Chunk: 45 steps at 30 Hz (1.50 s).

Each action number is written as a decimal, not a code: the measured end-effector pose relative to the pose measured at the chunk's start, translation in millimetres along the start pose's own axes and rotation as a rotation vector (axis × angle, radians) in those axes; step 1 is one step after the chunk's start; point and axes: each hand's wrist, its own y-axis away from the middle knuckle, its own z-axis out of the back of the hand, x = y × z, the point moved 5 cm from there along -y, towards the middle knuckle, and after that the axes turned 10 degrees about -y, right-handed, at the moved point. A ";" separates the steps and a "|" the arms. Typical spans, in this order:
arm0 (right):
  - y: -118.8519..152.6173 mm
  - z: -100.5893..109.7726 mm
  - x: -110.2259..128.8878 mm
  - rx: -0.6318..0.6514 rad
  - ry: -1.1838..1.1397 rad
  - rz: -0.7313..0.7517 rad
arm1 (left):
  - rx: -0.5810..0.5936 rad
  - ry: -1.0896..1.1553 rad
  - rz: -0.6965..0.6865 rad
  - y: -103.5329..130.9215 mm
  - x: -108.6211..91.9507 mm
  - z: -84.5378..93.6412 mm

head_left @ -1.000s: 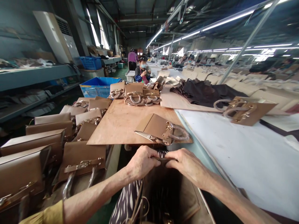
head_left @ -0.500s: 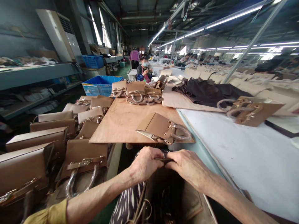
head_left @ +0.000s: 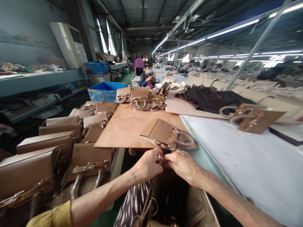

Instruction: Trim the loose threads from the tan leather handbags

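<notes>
the left hand (head_left: 148, 164) and right hand (head_left: 183, 164) pinch the rim (head_left: 162, 162) of an open brown handbag (head_left: 196, 205) between their fingers.

Tan bags, a blue bin and zebra-like cloth.
The bag (head_left: 157, 130) on the orange-brown board (head_left: 123, 126) is plain tan, with gold-coloured metal; the bin (head_left: 106, 90) is bright blue; the leather pile (head_left: 213, 99) is dark brown, nearly black; the bench top (head_left: 227, 151) at right is white, its edge (head_left: 208, 148) pale blue-green; the sleeve (head_left: 53, 217) is mustard yellow; the patterned cloth (head_left: 134, 201) has cream streaks on dark purple-brown; the far person's top (head_left: 139, 62) is purple.
</notes>
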 end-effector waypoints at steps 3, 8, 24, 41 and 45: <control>-3.6 0.5 -1.5 0.003 -0.031 0.003 | 0.029 0.009 -0.023 -4.9 -2.1 2.7; -15.4 11.2 -13.1 0.002 -0.045 -0.017 | 0.044 -0.048 -0.072 -34.4 -8.9 9.9; 16.9 47.2 -59.8 -0.149 -0.038 -0.265 | 0.055 -0.528 -0.102 -42.2 -45.6 19.5; 21.5 51.6 -61.0 -0.082 -0.168 -0.274 | 0.138 -0.243 -0.101 -56.1 -8.9 50.1; 53.8 30.4 -48.4 0.002 -0.235 -0.294 | 0.288 -0.195 -0.125 -22.0 -15.0 41.0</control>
